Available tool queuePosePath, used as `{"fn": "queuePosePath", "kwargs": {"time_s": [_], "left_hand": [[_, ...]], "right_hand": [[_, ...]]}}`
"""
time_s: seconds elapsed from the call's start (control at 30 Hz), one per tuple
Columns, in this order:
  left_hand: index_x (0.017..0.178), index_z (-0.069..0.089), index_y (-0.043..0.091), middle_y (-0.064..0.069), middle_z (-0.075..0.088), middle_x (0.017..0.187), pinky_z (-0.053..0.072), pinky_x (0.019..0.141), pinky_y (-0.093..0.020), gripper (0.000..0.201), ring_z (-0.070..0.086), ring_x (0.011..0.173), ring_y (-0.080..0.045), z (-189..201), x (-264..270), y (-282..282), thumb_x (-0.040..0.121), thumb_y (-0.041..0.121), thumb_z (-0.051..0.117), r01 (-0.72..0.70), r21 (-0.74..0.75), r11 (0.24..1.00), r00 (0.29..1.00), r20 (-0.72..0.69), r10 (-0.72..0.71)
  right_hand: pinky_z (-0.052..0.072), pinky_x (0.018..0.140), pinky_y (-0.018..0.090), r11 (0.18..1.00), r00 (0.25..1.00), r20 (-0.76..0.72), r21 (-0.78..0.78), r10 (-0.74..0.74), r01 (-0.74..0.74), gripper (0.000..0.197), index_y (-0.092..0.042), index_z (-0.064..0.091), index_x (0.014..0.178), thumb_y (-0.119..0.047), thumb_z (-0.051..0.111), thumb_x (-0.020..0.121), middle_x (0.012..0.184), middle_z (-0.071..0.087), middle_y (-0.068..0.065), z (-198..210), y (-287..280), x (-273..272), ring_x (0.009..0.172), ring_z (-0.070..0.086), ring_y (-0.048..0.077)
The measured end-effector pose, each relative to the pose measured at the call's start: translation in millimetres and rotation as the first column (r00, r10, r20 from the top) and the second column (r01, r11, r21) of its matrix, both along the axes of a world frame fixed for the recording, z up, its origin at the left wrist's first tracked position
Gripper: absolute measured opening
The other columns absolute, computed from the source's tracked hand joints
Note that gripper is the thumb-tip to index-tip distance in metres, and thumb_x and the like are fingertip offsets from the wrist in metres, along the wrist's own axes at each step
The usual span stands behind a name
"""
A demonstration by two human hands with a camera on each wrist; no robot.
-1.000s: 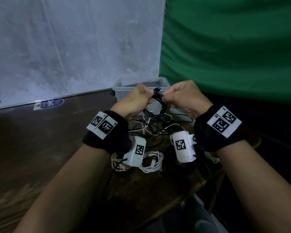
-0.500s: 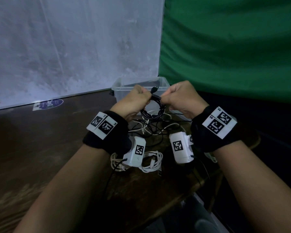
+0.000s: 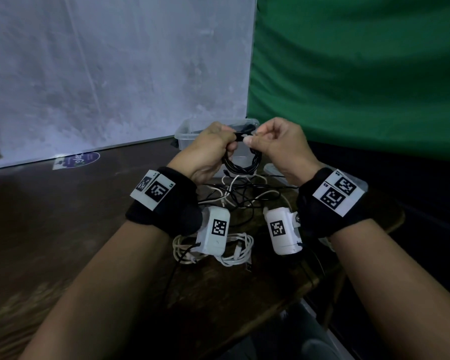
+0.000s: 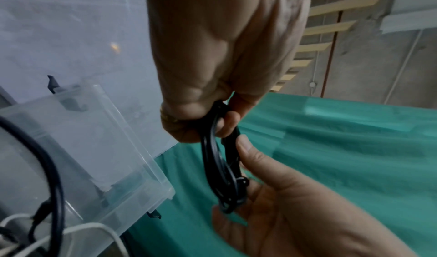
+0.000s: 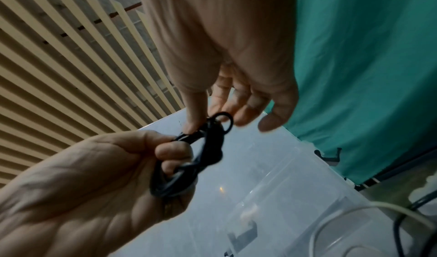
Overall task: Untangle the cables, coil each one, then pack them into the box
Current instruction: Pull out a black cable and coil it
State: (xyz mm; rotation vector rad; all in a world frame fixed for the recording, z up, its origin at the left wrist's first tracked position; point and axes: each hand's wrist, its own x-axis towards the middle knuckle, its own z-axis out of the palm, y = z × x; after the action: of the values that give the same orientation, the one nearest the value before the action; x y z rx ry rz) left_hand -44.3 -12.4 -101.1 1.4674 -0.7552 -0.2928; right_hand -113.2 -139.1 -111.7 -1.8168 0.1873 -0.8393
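Note:
A black cable hangs as a small coil between both hands, above the table and in front of the clear plastic box. My left hand grips the coil's top in a fist; the left wrist view shows the loops running through its fingers. My right hand pinches the cable's loose end between thumb and forefinger beside the left fist, its other fingers spread. A tangle of white and black cables lies on the table under the hands. The box's inside is mostly hidden by the hands.
A loosely coiled white cable lies near the table's front, between my wrists. A pale flat piece lies right of the box. The dark wooden table ends close on the right, by a green cloth.
Both hands rose a little with the coil. My right hand turned from a fist to a thumb-and-forefinger pinch on the cable's end.

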Motion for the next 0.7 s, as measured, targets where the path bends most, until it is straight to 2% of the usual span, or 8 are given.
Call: {"fn": "queuePosePath", "kwargs": {"time_s": [0.07,0.17,0.27,0.4,0.57,0.7], "left_hand": [[0.075,0.04,0.011,0.001,0.039,0.052,0.033,0.048,-0.017,0.026,0.034,0.049,-0.008,0,2,0,0.097,-0.001,0.03,0.04,-0.039,0.998,0.999,-0.016,-0.041],[0.083,0.041,0.012,0.002,0.04,0.057,0.036,0.051,-0.017,0.02,0.036,0.049,-0.005,-3,3,-1,0.101,0.008,0.033,0.038,-0.029,0.999,0.999,-0.007,-0.038],[0.081,0.04,0.013,0.0,0.039,0.061,0.034,0.054,-0.019,0.019,0.037,0.052,-0.006,-4,2,0,0.1,0.009,0.039,0.022,-0.007,1.0,0.999,0.034,-0.022],[0.08,0.041,0.016,-0.003,0.039,0.062,0.034,0.053,-0.018,0.021,0.036,0.055,-0.009,-4,3,5,0.1,0.009,0.04,0.039,0.038,0.999,0.997,0.068,-0.042],[0.086,0.05,0.02,-0.002,0.046,0.063,0.036,0.049,-0.014,0.021,0.041,0.051,-0.006,-4,3,6,0.101,0.011,0.039,0.038,0.147,0.988,0.99,0.125,-0.057],[0.086,0.051,0.017,-0.004,0.051,0.067,0.039,0.051,-0.018,0.015,0.046,0.051,-0.007,-2,-1,8,0.097,0.008,0.046,0.066,0.15,0.986,0.992,0.096,-0.081]], "right_hand": [[0.044,0.051,0.021,0.999,0.998,-0.051,0.013,0.037,-0.036,0.019,-0.016,0.055,0.075,-0.022,0.071,0.083,0.066,0.056,0.001,0,1,0,0.056,0.05,0.008],[0.047,0.053,0.022,0.976,0.981,-0.069,0.13,0.183,-0.173,0.018,-0.011,0.057,0.078,-0.017,0.055,0.095,0.065,0.059,0.005,0,6,1,0.053,0.055,0.012],[0.048,0.054,0.025,0.931,0.961,-0.044,0.265,0.272,-0.251,0.022,-0.009,0.057,0.078,-0.014,0.049,0.098,0.061,0.053,0.004,3,12,0,0.049,0.051,0.011],[0.045,0.053,0.025,0.869,0.935,-0.097,0.413,0.34,-0.273,0.019,-0.008,0.052,0.086,-0.016,0.043,0.101,0.068,0.053,0.007,8,14,-3,0.053,0.049,0.012],[0.038,0.052,0.024,0.89,0.907,-0.204,0.359,0.37,-0.282,0.022,-0.011,0.052,0.083,-0.015,0.04,0.101,0.07,0.049,0.005,12,10,-9,0.052,0.043,0.012],[0.034,0.044,0.016,0.907,0.888,-0.256,0.291,0.382,-0.306,0.026,-0.013,0.052,0.079,-0.015,0.038,0.102,0.068,0.046,0.003,13,5,-14,0.046,0.041,0.008]]}}
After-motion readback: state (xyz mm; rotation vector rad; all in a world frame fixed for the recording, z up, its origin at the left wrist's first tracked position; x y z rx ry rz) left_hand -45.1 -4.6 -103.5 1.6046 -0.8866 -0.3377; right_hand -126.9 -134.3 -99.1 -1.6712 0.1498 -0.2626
